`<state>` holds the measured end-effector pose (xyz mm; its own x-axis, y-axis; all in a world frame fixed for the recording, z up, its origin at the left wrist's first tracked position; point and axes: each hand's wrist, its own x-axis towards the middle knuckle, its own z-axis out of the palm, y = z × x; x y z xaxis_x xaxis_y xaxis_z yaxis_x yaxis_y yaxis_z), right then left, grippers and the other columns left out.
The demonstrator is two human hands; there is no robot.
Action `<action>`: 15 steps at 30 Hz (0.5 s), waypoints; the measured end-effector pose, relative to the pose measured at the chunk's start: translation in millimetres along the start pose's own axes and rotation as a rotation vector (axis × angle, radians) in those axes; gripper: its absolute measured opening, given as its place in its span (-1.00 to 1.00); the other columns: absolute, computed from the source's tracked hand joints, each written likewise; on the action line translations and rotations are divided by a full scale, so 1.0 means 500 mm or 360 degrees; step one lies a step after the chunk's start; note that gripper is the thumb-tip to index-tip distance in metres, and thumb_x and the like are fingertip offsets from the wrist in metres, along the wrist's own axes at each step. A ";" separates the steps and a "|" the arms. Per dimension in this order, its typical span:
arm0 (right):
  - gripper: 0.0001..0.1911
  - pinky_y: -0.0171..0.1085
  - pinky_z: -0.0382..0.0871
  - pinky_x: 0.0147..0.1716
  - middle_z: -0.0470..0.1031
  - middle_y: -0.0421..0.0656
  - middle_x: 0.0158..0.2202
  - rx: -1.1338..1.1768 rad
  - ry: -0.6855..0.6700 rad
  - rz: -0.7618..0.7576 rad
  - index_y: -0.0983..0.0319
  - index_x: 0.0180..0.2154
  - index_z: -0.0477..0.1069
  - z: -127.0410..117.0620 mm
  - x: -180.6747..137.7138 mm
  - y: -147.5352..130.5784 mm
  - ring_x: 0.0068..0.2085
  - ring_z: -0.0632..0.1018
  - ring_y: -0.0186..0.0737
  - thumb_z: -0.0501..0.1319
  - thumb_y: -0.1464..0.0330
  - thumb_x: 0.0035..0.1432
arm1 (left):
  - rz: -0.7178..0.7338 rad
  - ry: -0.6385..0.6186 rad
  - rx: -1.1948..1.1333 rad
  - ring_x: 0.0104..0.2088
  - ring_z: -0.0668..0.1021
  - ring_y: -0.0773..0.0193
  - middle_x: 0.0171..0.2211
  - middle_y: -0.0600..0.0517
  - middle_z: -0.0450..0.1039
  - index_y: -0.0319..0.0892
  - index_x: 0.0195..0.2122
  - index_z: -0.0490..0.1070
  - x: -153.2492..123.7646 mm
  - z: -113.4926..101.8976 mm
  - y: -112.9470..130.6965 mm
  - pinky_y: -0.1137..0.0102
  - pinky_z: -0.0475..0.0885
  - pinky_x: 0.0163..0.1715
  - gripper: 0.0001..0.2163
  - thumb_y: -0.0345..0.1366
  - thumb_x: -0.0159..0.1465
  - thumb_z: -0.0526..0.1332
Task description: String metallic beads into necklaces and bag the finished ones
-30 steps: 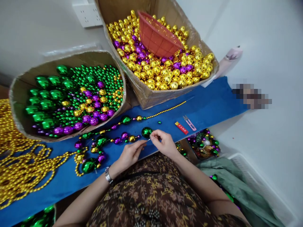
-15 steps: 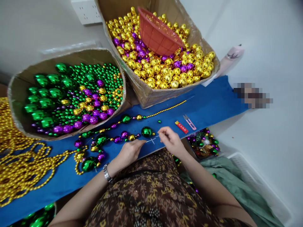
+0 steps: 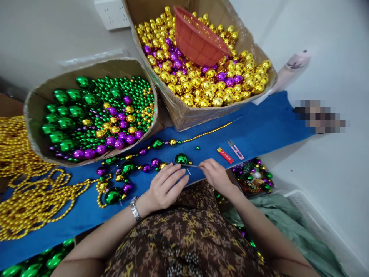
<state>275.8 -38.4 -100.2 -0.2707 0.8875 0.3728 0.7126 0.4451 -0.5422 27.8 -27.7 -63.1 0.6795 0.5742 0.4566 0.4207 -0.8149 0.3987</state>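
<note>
My right hand (image 3: 215,176) pinches a thin white thread (image 3: 190,166) that runs left to a large green bead (image 3: 181,158) at the end of a bead strand (image 3: 135,169) lying on the blue board (image 3: 86,215). The strand mixes green, purple and gold beads. My left hand (image 3: 165,187) rests at the board's near edge just below the thread, with its fingers stretched out and apart. A wristwatch (image 3: 134,208) is on the left wrist.
A cardboard box of green, purple and gold beads (image 3: 95,111) sits at the back left. A second box of gold balls (image 3: 207,84) holds an orange basket (image 3: 198,38). Gold bead chains (image 3: 31,192) pile at the left. Small snips (image 3: 235,149) and a red tag (image 3: 225,155) lie on the board.
My right hand pulled the thread out to the right, away from the green bead. My left hand let go of the thread and spread its fingers.
</note>
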 end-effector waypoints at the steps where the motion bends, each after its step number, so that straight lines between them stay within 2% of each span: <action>1: -0.83 -0.25 0.40 -0.23 0.44 -0.10 -0.32 0.0095 0.0035 0.0117 0.20 -0.23 0.38 -0.004 0.000 0.003 -0.26 0.49 -0.21 0.02 0.40 0.33 | 0.0030 0.0095 -0.0035 0.17 0.38 0.03 0.04 -0.10 0.44 -0.05 0.12 0.34 0.001 0.006 -0.002 0.05 0.30 0.16 -0.62 -0.45 0.28 0.14; 3: -0.86 -0.26 0.41 -0.28 0.44 -0.14 -0.36 0.0354 0.0080 0.0343 0.19 -0.25 0.34 -0.006 0.001 0.003 -0.30 0.50 -0.23 0.04 0.34 0.33 | -0.0072 0.0195 -0.0033 0.17 0.38 0.03 0.05 -0.14 0.41 -0.09 0.15 0.30 0.014 0.027 -0.013 0.05 0.32 0.14 -0.61 -0.43 0.29 0.14; 4: -0.85 -0.27 0.41 -0.32 0.43 -0.16 -0.38 0.0508 0.0095 0.0436 0.19 -0.26 0.33 -0.003 0.001 -0.001 -0.34 0.50 -0.25 0.05 0.30 0.33 | -0.0173 0.0184 0.0005 0.19 0.35 -0.01 0.09 -0.19 0.37 -0.13 0.16 0.28 0.025 0.041 -0.021 0.03 0.32 0.14 -0.61 -0.40 0.29 0.14; 7: -0.79 -0.30 0.42 -0.41 0.40 -0.21 -0.42 0.0964 0.0139 0.0640 0.18 -0.25 0.32 0.010 0.003 -0.015 -0.42 0.47 -0.29 0.08 0.18 0.30 | -0.0375 -0.0084 0.0194 0.26 0.21 -0.16 0.22 -0.28 0.19 -0.20 0.19 0.24 0.060 0.083 -0.044 -0.09 0.27 0.14 -0.56 -0.27 0.28 0.18; 9: -0.76 -0.31 0.40 -0.45 0.37 -0.23 -0.45 0.1236 0.0227 0.0754 0.17 -0.26 0.31 0.013 0.007 -0.018 -0.45 0.45 -0.32 0.10 0.13 0.28 | -0.0416 -0.0263 0.0277 0.22 0.26 -0.18 0.20 -0.28 0.21 -0.20 0.16 0.26 0.074 0.102 -0.054 -0.09 0.29 0.11 -0.58 -0.24 0.28 0.18; 11: -0.75 -0.33 0.37 -0.49 0.34 -0.25 -0.44 0.1524 0.0363 0.0870 0.15 -0.29 0.29 0.005 0.012 -0.013 -0.48 0.41 -0.36 0.15 0.11 0.24 | -0.0419 -0.0363 0.0280 0.14 0.35 -0.11 0.14 -0.26 0.27 -0.20 0.12 0.29 0.077 0.111 -0.057 -0.01 0.36 0.06 -0.62 -0.26 0.29 0.16; 15: -0.68 -0.40 0.26 -0.59 0.24 -0.29 -0.46 0.2003 0.0584 0.1093 0.14 -0.36 0.26 -0.032 0.022 0.017 -0.54 0.31 -0.43 0.30 0.09 0.10 | -0.0396 -0.0390 0.0279 0.04 0.41 -0.04 0.09 -0.25 0.31 -0.22 0.09 0.31 0.059 0.106 -0.054 0.09 0.43 -0.03 -0.65 -0.26 0.30 0.14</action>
<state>289.4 -26.5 -88.5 0.1910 0.9685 -0.1598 -0.4379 -0.0616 -0.8969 68.2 7.0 -102.4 0.6582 0.7375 0.1511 0.6727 -0.6663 0.3219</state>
